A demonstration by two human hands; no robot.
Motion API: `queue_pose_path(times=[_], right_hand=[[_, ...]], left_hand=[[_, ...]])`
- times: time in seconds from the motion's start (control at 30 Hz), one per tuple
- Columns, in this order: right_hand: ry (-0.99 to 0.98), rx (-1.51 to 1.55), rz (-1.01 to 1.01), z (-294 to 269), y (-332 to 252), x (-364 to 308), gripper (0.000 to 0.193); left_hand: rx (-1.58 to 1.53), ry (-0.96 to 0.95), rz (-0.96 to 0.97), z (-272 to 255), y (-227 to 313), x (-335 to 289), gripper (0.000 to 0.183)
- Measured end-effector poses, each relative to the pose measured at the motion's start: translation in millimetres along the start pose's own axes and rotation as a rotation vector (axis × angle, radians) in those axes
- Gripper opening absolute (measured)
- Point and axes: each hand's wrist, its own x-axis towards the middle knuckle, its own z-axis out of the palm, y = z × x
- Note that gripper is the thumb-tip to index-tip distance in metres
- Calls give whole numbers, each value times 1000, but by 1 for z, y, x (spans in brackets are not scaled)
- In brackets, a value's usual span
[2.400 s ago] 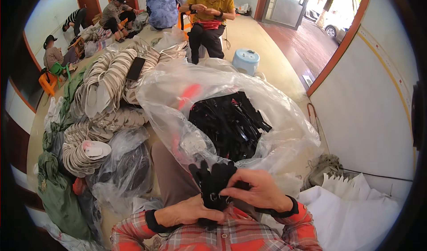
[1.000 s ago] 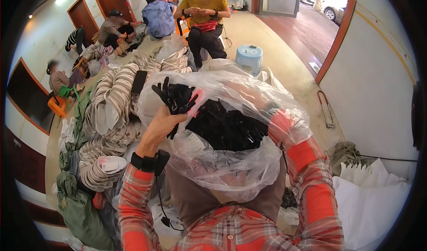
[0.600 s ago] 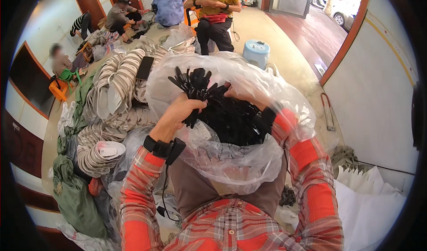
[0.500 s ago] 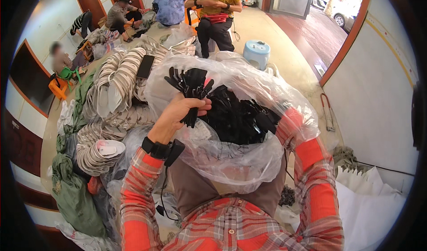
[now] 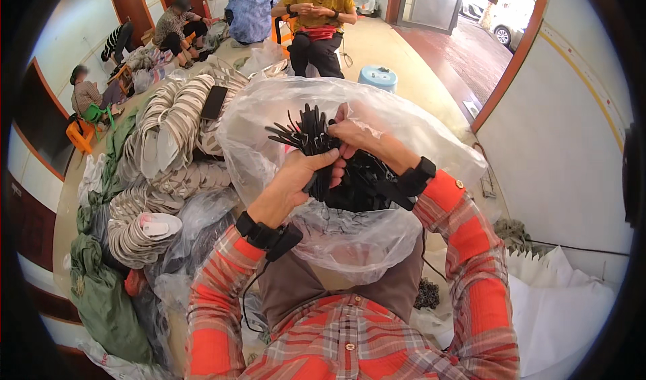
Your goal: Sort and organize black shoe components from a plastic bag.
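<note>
My left hand [image 5: 294, 180] is closed around a bundle of thin black straps [image 5: 311, 125], their ends fanned out above the thumb. Against the right side of that bundle, the fingers of my right hand [image 5: 355, 135] are bent in a pinch; what lies between the fingertips is too small to make out. Both hands are over a large clear plastic bag [image 5: 437, 134], which stands wide-mouthed between my knees. Inside it lies a heap of similar black pieces [image 5: 363, 181], partly hidden by my hands and wrists.
Stacks of pale insole-shaped pieces [image 5: 158, 141] lie at the left, with a black phone [image 5: 214, 102] on top. Green cloth [image 5: 101, 306] is piled nearer me. A blue stool [image 5: 378, 77] stands beyond the bag. Several people sit farther back, one in a yellow shirt [image 5: 316, 6].
My right hand has come up out of the bag to the black bundle. The left hand, still gripping the bundle, has shifted slightly right.
</note>
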Motion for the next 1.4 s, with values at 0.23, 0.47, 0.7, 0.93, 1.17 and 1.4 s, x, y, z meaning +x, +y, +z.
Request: queue_pose_path(times=[0.23, 0.47, 0.7, 0.93, 1.17, 1.4], right_hand=[[11, 175, 67, -14, 59, 52, 22], [-28, -676, -375, 26, 130, 90, 41], [-104, -707, -477, 28, 184, 145, 35], [-171, -750, -589, 27, 126, 118, 18], [181, -1080, -841, 20, 127, 106, 7], [372, -821, -871, 13, 157, 74, 10]], left_hand=[[66, 233, 89, -35, 14, 6, 8], [67, 335, 155, -42, 16, 4, 12], [95, 259, 95, -40, 10, 12, 12], [55, 343, 123, -54, 6, 10, 14], [95, 319, 91, -56, 4, 12, 12], [-107, 239, -24, -53, 4, 6, 12]])
